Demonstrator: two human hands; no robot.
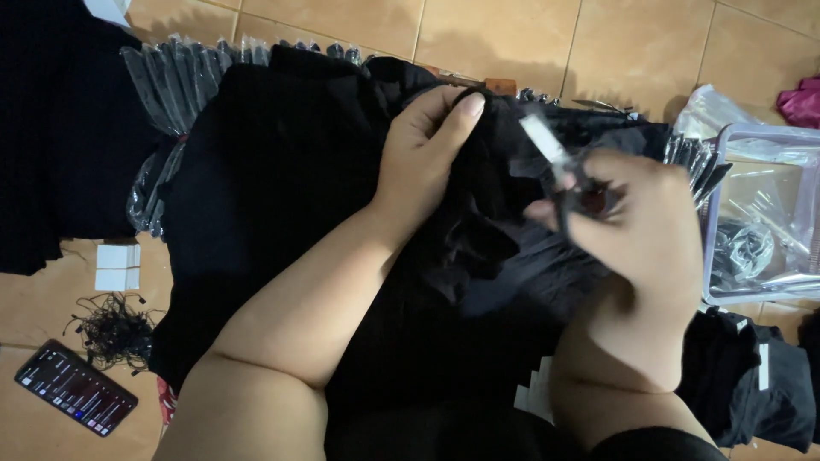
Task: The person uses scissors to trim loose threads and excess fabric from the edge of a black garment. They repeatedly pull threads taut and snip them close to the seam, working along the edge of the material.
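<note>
black cloth under both my hands, scissors at the fold

while i sit over the tiled floor (478, 34), the biggest thing before me is the black garment (282, 188), spread across my lap and out to the far side. my left hand (423, 158) lies on its far middle, fingers pressed together and curled over a raised fold, thumb beneath, pinching the cloth. just to the right, my right hand (645, 230) is closed around small scissors (564, 175), whose pale tip points far and left toward that fold; they are blurred, so i cannot tell if the blades are parted.

as i judge it, the work is midway: bagged dark pieces (175, 72) lie at the far left, more folded black clothes (752, 376) at the near right beside a clear plastic basket (713, 171). at the near left are a tangle of black tag strings (111, 329), small white cards (117, 266) and a phone (75, 387).
</note>
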